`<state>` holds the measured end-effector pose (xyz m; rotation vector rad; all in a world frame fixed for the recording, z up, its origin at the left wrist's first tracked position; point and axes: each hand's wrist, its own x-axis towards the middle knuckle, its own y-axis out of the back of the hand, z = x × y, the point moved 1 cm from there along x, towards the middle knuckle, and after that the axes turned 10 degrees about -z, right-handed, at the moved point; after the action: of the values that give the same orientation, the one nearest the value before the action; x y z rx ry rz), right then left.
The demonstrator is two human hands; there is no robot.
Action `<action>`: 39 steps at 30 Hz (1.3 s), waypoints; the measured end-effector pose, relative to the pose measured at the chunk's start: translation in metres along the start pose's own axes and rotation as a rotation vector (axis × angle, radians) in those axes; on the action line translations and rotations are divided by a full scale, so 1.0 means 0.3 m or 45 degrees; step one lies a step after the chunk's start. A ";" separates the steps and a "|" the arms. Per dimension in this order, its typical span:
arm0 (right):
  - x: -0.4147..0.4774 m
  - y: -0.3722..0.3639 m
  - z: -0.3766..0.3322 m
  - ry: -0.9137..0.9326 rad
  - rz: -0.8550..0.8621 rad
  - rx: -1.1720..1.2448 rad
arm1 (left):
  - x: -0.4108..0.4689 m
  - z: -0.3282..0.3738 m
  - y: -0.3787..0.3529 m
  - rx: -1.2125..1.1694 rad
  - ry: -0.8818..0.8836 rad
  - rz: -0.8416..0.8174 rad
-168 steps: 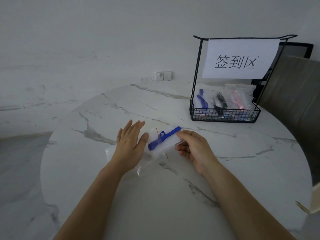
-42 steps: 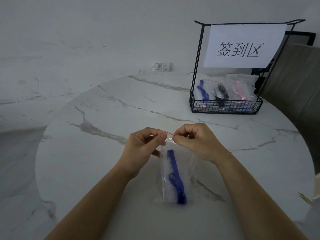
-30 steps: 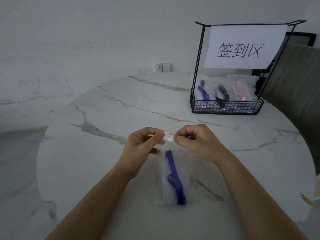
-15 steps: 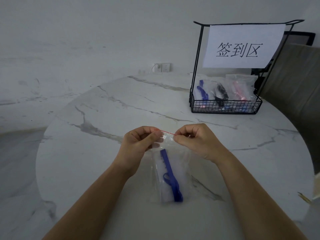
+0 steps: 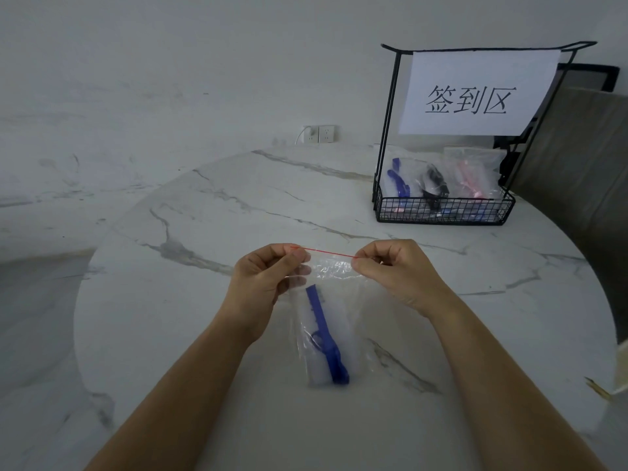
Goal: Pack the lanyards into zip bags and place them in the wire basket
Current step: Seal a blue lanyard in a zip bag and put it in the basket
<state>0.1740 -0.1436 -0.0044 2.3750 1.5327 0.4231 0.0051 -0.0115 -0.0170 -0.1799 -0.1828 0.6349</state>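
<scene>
**Lanyard (image 5: 326,334) bagged, both hands on the seal**

Nearest the camera, the blue lanyard sits low inside the clear zip bag (image 5: 353,321), slanting down toward the bag's bottom corner. That bottom end looks to rest on the marble bench (image 5: 170,334).

Up the bag we go. The left hand (image 5: 265,277) pinches the left end of the red seal strip (image 5: 326,252), fingers curled tight on the plastic. The right hand (image 5: 397,270) pinches the right end the same way. The strip runs taut between them, across the bag's width. Whether the zip is pressed closed along its whole run, I cannot tell from here.

That's the danger, to my eye. If a stretch in the middle is unpressed, the bag may gape on the way over and the lanyard could slide out. Pull too hard sideways and the thin film may slip out of one pinch, dropping the bag. Trapped air could also pop the seal once it's squeezed in among the others.

Further back on the right, the wire basket (image 5: 441,212) stands on the bench, well apart from the hands. It already holds bagged lanyards: a blue one (image 5: 396,181), a black one (image 5: 435,185), a pink one (image 5: 470,178). They stand close together, so a careless drop could leave the new bag draped over the rim. A paper sign (image 5: 475,93) hangs on the frame above, and a wall socket (image 5: 319,134) sits beyond the bench's far edge.
</scene>
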 end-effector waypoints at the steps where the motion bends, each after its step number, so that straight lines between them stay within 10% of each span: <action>1: 0.000 0.002 0.000 0.001 0.000 -0.002 | 0.000 0.001 -0.001 -0.001 0.001 0.000; 26: 0.008 0.035 0.032 -0.065 0.176 0.395 | 0.012 0.023 0.000 -0.061 -0.040 0.097; 39: -0.037 0.051 0.022 -0.047 -0.216 0.610 | 0.050 0.159 -0.187 -0.284 -0.242 0.022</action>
<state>0.1848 -0.1603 -0.0055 2.5334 1.9775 -0.0345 0.0382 -0.0416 0.0433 -0.3367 -0.4368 0.6485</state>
